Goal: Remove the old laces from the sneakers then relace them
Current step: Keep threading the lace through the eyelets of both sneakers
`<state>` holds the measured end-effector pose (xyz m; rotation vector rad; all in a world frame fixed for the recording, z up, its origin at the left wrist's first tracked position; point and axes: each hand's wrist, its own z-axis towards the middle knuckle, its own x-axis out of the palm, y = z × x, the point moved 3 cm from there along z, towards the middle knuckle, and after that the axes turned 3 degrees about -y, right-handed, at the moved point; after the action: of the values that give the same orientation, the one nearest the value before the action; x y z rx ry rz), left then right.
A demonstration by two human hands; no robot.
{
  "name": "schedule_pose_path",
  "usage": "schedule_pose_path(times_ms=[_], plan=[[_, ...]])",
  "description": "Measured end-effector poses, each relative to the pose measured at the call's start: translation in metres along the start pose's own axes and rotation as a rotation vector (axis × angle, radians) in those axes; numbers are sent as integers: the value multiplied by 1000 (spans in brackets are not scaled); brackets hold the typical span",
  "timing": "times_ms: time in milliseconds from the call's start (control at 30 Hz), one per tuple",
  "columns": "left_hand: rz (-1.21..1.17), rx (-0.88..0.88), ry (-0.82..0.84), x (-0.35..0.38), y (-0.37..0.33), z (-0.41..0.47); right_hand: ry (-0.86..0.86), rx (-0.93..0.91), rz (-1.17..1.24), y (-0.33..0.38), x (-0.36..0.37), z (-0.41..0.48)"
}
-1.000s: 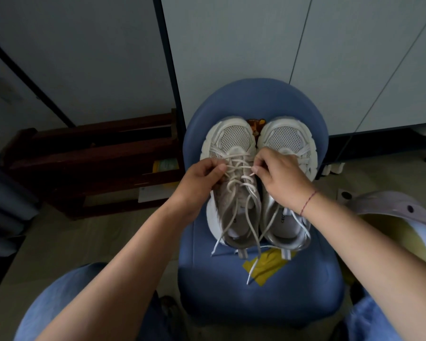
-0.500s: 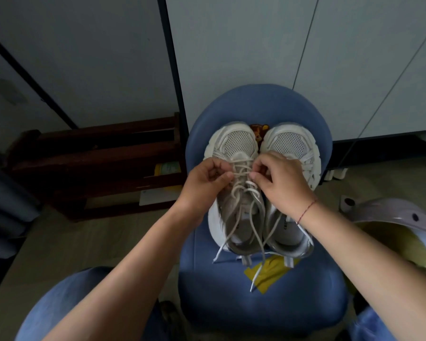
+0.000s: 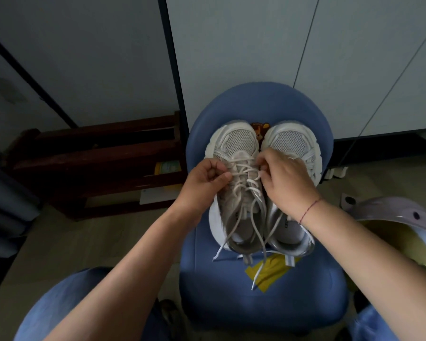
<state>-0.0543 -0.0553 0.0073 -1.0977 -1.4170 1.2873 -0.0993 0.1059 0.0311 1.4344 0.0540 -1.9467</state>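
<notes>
Head view, looking down: a dark wooden rack [image 3: 96,163] stands on the floor to the left of the blue chair [image 3: 256,311]. Over the chair's seat the left hand [image 3: 204,180] has its fingers curled, thumb and forefinger pinching the white lace [image 3: 244,173] at the outer edge of the left sneaker [image 3: 236,143]. That sneaker lies on the seat with its toe toward the chair's rounded far edge and its heel toward the person. Its lace is slack, crossing loosely over the tongue, and the loose ends trail off the heel onto the near part of the seat, across a yellow patch [image 3: 268,269]. The right hand [image 3: 285,180], a red thread [image 3: 310,210] around its wrist, is also curled, its fingertips pinching the same lace on the sneaker's inner side. The hand lies over the right sneaker [image 3: 293,141], which sits touching its partner on the seat. A pale lilac object [image 3: 391,210] lies to the right of the chair.
</notes>
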Motion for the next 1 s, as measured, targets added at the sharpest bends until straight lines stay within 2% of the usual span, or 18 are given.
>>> schedule_pose_path(times_ms=[167,300,433,800,1000], plan=[[16,17,55,2,0,-1,-46,-22,126,-1,1,1],[39,34,69,3,-2,-3,-62,-68,117,1,1,3],[77,47,74,2,-1,-3,14,-7,251,2,0,3],[112,41,53,3,0,0,254,89,411,-14,-9,4],[135,56,50,-1,0,0,131,67,358,-5,-2,3]])
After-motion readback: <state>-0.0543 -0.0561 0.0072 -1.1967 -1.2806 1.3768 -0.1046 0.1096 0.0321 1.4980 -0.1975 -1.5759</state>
